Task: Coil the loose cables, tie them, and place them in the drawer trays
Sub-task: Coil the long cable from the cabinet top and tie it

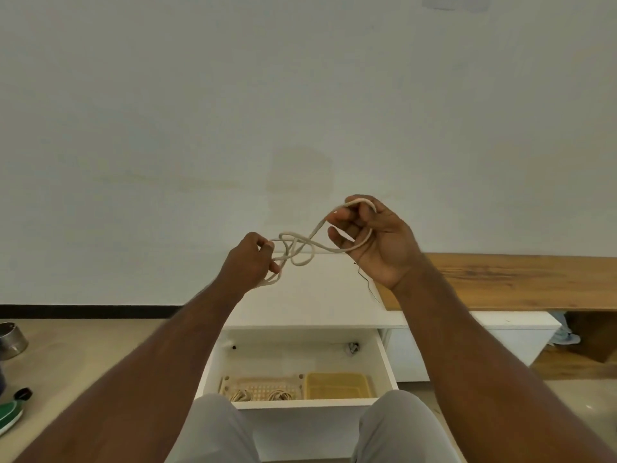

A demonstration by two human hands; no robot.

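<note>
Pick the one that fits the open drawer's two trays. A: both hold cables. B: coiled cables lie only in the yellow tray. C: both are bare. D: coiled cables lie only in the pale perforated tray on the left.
D: two coiled cables lie in the perforated tray, while the yellow tray beside it shows none.

A home room: plain wall (200,111), white drawer unit (300,332), wooden bench top (517,282).
</note>
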